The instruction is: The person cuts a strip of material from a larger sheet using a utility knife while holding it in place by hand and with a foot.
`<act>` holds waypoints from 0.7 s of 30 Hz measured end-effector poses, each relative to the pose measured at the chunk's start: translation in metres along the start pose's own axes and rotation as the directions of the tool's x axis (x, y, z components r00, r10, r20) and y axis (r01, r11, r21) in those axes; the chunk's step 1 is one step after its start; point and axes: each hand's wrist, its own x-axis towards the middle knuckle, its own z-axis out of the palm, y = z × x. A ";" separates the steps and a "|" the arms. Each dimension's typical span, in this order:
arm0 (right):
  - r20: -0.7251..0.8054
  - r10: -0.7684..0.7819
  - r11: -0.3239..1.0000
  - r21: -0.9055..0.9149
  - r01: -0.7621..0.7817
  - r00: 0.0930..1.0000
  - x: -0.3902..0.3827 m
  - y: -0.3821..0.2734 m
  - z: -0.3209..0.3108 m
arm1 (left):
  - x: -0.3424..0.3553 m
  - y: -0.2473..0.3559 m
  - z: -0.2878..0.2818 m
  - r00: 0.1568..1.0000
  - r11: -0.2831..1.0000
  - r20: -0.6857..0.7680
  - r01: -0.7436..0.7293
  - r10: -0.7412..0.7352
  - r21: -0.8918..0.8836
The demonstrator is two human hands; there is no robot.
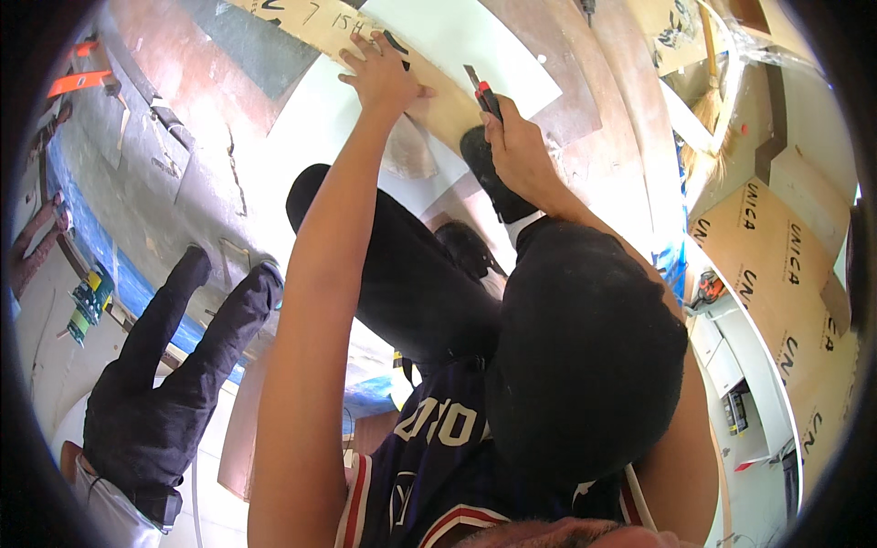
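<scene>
My left hand (382, 78) lies with spread fingers on a long tan strip (443, 114) that has handwriting near its far end. A small dark piece beside those fingers is too unclear to name. My right hand (523, 151) is wrapped round a red and black utility knife (488, 99), its blade out and pointing away from me. The knife is just right of the strip, above a white sheet (493, 46) that lies under the strip. My black shoe (484, 164) is close to the strip's near end.
Another person in dark trousers (169, 393) is at the left. An orange object (80, 82) lies at the far left. A straw broom (709, 110) and printed tan panels (767, 265) stand at the right. Blue sheeting (110, 247) edges the grey floor.
</scene>
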 end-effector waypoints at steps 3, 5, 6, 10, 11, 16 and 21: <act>0.117 0.084 0.991 -0.111 -0.071 0.990 0.017 0.019 0.002 | 0.000 0.005 -0.001 1.000 1.000 -0.004 -0.005 0.005 -0.028; 0.198 0.124 0.977 -0.197 -0.084 0.972 0.032 0.031 0.005 | 0.001 0.003 -0.001 1.000 0.999 -0.011 -0.012 0.011 -0.030; 0.204 0.133 0.966 -0.245 -0.081 0.970 0.041 0.035 0.006 | 0.000 0.002 0.000 1.000 1.000 -0.013 -0.014 0.013 -0.026; 0.192 0.174 0.908 -0.412 -0.082 0.966 0.069 0.043 0.003 | 0.001 -0.001 -0.005 0.999 0.999 -0.013 -0.048 0.048 0.007; 0.180 0.185 0.890 -0.448 -0.087 0.966 0.075 0.043 0.001 | 0.004 -0.003 -0.009 0.998 0.998 -0.044 -0.052 0.053 0.033; 0.290 0.068 0.847 -0.522 0.098 0.954 0.085 0.039 -0.001 | 0.026 -0.027 -0.011 0.999 0.996 -0.030 0.016 -0.019 -0.090; 0.330 0.020 0.796 -0.577 0.185 0.944 0.090 0.048 0.012 | 0.036 -0.026 -0.003 0.999 0.998 0.017 -0.045 0.046 -0.053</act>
